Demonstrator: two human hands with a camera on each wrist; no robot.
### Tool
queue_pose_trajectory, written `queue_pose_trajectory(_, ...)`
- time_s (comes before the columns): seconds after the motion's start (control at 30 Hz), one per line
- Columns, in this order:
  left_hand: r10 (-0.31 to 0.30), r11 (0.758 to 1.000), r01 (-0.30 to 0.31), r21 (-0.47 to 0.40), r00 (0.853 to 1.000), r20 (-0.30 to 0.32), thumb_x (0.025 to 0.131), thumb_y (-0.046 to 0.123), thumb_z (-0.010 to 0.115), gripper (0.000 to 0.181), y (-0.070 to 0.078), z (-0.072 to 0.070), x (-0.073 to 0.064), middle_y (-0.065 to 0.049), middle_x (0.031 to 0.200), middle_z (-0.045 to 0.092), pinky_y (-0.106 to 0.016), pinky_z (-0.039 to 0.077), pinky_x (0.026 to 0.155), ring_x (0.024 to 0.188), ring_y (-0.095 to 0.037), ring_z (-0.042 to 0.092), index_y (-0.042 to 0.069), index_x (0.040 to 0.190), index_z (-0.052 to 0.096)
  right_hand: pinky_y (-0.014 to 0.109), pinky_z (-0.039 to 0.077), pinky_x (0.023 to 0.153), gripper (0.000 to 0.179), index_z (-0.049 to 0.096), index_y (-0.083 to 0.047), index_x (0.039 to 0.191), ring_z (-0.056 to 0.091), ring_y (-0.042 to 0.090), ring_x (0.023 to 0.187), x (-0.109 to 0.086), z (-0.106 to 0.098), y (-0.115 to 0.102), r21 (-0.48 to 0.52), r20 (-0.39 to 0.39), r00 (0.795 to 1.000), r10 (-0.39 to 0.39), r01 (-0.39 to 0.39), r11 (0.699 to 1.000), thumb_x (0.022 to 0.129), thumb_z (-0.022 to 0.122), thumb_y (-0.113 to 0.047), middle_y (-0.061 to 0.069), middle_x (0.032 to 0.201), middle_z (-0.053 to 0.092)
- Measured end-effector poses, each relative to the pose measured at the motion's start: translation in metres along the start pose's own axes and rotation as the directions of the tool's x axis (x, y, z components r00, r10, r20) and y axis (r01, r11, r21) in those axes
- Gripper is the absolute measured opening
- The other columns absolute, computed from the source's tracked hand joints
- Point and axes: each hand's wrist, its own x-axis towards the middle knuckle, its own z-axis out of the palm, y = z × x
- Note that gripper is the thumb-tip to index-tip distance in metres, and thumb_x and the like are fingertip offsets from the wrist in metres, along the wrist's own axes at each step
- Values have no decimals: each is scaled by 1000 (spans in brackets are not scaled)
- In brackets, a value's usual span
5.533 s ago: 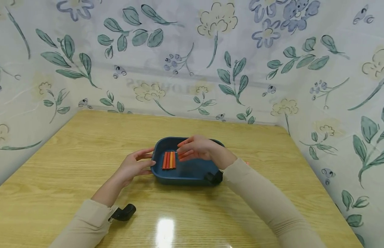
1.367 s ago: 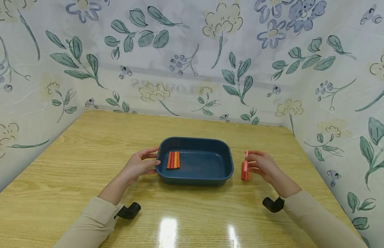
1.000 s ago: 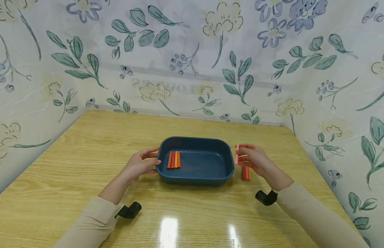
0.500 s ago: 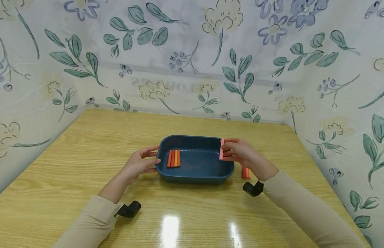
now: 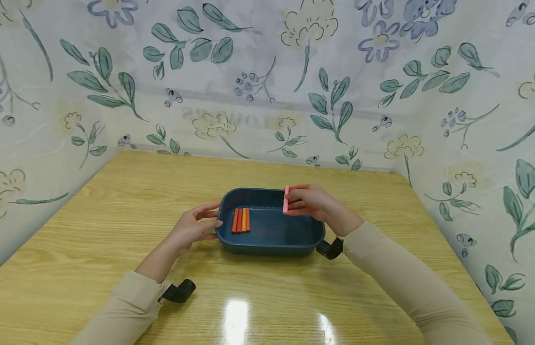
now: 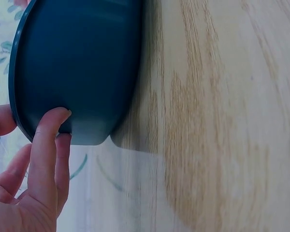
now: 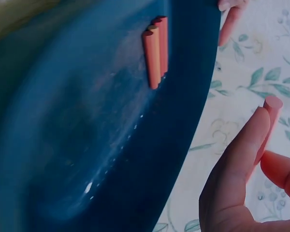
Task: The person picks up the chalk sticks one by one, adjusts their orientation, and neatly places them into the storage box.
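Note:
A dark blue rectangular tub [image 5: 267, 249] stands on the table in the head view. My left hand [image 5: 191, 227] holds its left end, thumb and fingers spread against the outer wall, as the left wrist view shows at the tub wall [image 6: 87, 63]. Inside, near the left end, several red and orange sticks [image 5: 240, 220] lie side by side; they look like chalk. Over the tub's back right part, my right hand [image 5: 312, 201] pinches a pink stick [image 5: 286, 200] between thumb and fingers. The pink stick's round flat end [image 7: 273, 102] shows in the right wrist view.
Wood-grain table [image 5: 133, 201] surrounds the tub. A floral cloth [image 5: 259, 72] stands behind and at both sides. Black wrist cameras [image 5: 179, 291] hang below the cuffs. The spot right of the tub, where sticks lay earlier, is behind my right forearm.
My right hand has carried the pink stick left from the sticks beside the tub to above the tub. Earlier it reached over the tub's inside without a visible stick. My left hand stays.

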Motion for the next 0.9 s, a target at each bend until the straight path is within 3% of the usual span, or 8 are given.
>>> queue_pose_trajectory(0.4,1,1000,-1,-15,1000,-1,88,4,62,59,-2,-1,-1,-27,133,39,-38,55,76,92,-26,63,4,142,37,42,47,91,44,43,2,133,57,28,90,32,24,-10,18,43,996,74,-75,997,92,57,-6,19,110,52)
queue_pose_trajectory(0.67,7,1000,-7,-26,1000,7,89,5,61,59,1,0,-3,-28,133,38,-37,55,76,91,-26,63,3,142,36,41,50,87,38,50,4,124,59,26,84,52,35,-10,-21,62,989,137,-136,991,89,61,-4,17,103,55)
queue_pose_trajectory(0.9,5,1000,-5,-26,1000,2,89,4,61,59,3,1,-3,-27,133,39,-37,55,76,90,-23,63,3,142,36,37,55,77,31,53,6,117,60,27,82,69,41,-7,-79,101,968,228,-221,972,88,62,0,18,100,56)
